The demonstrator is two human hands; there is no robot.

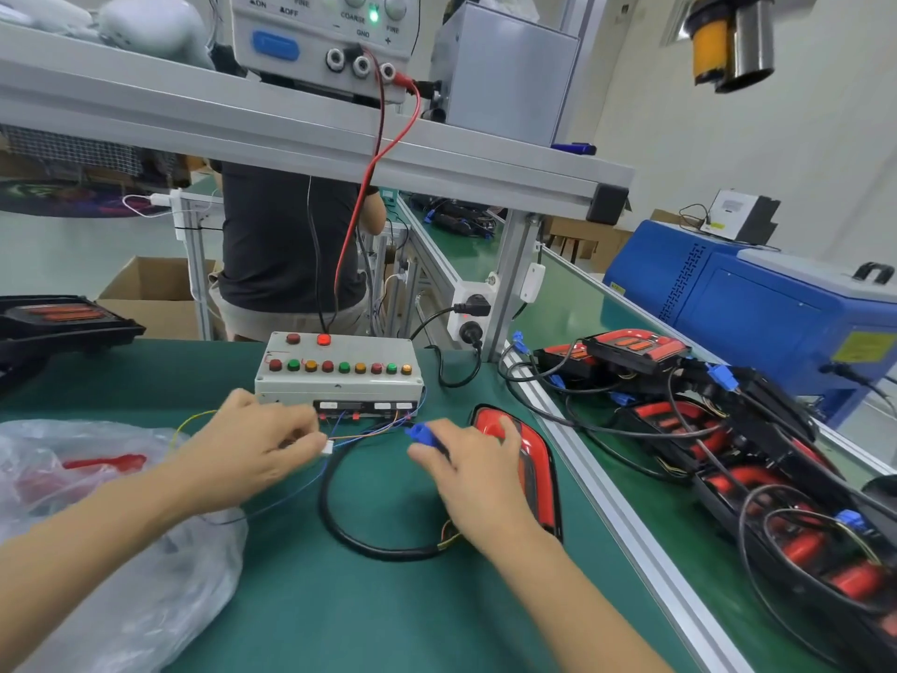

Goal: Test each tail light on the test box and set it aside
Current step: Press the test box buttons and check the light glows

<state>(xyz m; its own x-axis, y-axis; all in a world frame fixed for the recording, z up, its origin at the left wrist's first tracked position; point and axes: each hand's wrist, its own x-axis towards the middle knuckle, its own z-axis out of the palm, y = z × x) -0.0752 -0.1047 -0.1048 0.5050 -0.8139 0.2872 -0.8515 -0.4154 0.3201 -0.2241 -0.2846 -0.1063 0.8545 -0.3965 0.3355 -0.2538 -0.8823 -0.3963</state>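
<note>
The grey test box [340,381] with rows of red, green and amber buttons stands mid-table; one red button at its top glows. My left hand [252,449] pinches a small white connector [329,447] on thin coloured wires running to the box's front. My right hand [471,471] grips a blue plug [418,432] on a black cable [335,507] that loops on the mat to a red tail light [529,468] lying under and right of that hand. The two connectors are apart.
A clear plastic bag [121,551] with a red part lies front left. Several tail lights with cables are piled [728,454] on the right bench past an aluminium rail [606,502]. A black tray [53,327] sits far left. A person stands behind the box.
</note>
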